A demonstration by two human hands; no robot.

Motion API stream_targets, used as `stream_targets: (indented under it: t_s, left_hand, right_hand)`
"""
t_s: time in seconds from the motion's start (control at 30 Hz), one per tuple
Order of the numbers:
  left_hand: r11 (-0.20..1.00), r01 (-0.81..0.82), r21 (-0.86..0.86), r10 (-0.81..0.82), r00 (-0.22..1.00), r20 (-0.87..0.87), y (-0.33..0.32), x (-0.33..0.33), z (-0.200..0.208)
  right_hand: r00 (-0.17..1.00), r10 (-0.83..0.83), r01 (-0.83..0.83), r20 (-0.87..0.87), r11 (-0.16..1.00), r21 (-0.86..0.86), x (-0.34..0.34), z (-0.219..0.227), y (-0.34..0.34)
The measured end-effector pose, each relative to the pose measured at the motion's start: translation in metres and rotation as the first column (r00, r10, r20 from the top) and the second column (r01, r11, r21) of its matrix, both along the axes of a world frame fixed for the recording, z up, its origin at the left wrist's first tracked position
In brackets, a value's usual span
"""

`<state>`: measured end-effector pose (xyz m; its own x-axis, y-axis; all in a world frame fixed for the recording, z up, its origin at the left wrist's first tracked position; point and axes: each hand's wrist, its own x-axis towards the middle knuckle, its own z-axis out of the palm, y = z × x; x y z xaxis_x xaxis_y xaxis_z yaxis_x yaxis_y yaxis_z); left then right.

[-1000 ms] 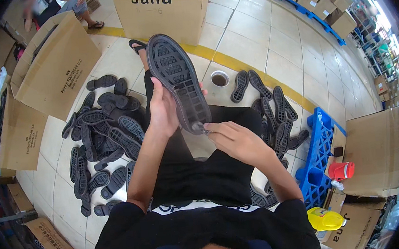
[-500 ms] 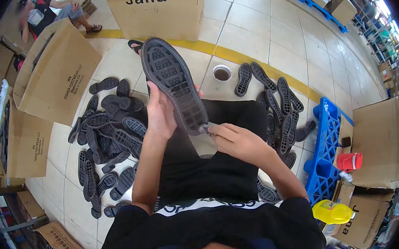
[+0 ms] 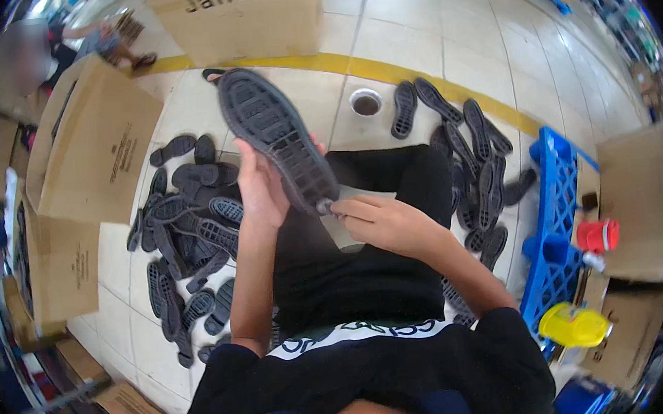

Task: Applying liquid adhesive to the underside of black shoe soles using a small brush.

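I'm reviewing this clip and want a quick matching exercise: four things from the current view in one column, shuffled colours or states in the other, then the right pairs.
Things
1. Large sole
2. Right hand
3. Nearer pallet
4. Jug

Colours or states
A. Yellow
B. Held up by the left hand
C. Blue
D. Fingers at the sole's lower end

Right pairs: 1-B; 2-D; 3-C; 4-A
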<state>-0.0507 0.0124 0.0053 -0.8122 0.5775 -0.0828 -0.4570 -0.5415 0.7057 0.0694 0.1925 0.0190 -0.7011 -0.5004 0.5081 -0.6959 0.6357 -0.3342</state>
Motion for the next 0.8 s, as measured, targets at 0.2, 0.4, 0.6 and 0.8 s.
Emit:
stream_targets:
  t_s: [0.2, 0.4, 0.6, 0.8]
  left_hand:
    - [0.999, -0.006, -0.053, 0.011, 0.995, 0.1, 0.012, 0.008, -0.025]
    - [0.993, 0.106, -0.052, -0.082, 0.938, 0.335, 0.018, -0.006, -0.101]
    - [0.994, 0.084, -0.069, -0.032, 0.832, 0.555, 0.021, 0.0, -0.181]
    - [0.967, 0.188, -0.172, -0.074, 0.853, 0.517, 0.02, -0.012, -0.204]
  right_hand:
    - [0.969, -0.17, 0.242, 0.179, 0.797, -0.554, -0.008, -0.027, 0.032]
    - [0.811, 0.303, 0.577, 0.501, -0.269, -0.771, -0.05, -0.154, 0.043]
    - [0.618, 0.422, 0.778, 0.663, -0.454, -0.435, -0.053, -0.219, 0.069]
    - [0.578, 0.484, 0.809, 0.657, -0.447, -0.382, -0.06, -0.218, 0.062]
